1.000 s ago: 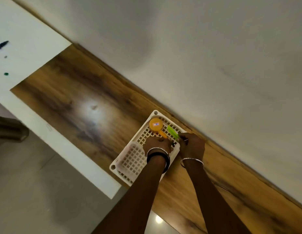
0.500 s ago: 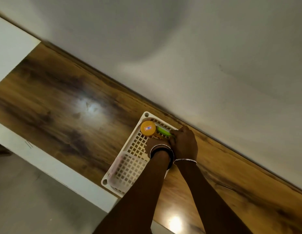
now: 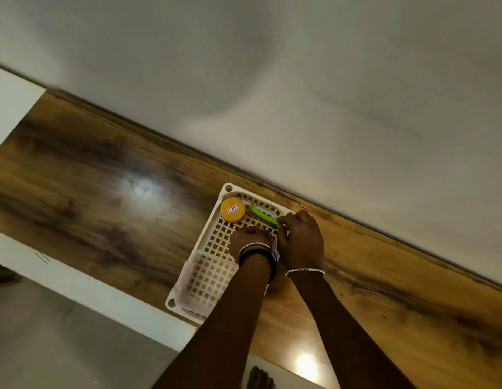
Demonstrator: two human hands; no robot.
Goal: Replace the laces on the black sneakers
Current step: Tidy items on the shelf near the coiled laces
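- While both hands are reached into the white basket [image 3: 220,242], the back of each is turned to the camera, so the fingertips are mostly hidden.
- Right hand [image 3: 300,242]: fingers are curled and pinched on the near end of a green strip-like piece [image 3: 262,214], which lies slanted along the basket's far wall.
- Left hand [image 3: 251,242]: knuckles are bent down onto the basket floor, touching the right hand. Whether anything is held cannot be told.
- Black sneakers: their place cannot be told from this view.
- An orange round container [image 3: 232,209] with a small white label is seen in the basket's far left corner, just beside the green piece and apart from both hands.
- A translucent box [image 3: 207,279] is set in the basket's near end, partly covered by the left forearm.
- The basket is placed on a wooden tabletop [image 3: 104,206], its far corner close to the pale wall [image 3: 300,94].
- Bangles [image 3: 257,252] are worn on the left wrist, one thin bangle [image 3: 304,270] on the right.
- A white board edge [image 3: 76,284] is seen along the table's near side, grey floor [image 3: 48,346] below it, and bare toes [image 3: 258,379] at the bottom edge.
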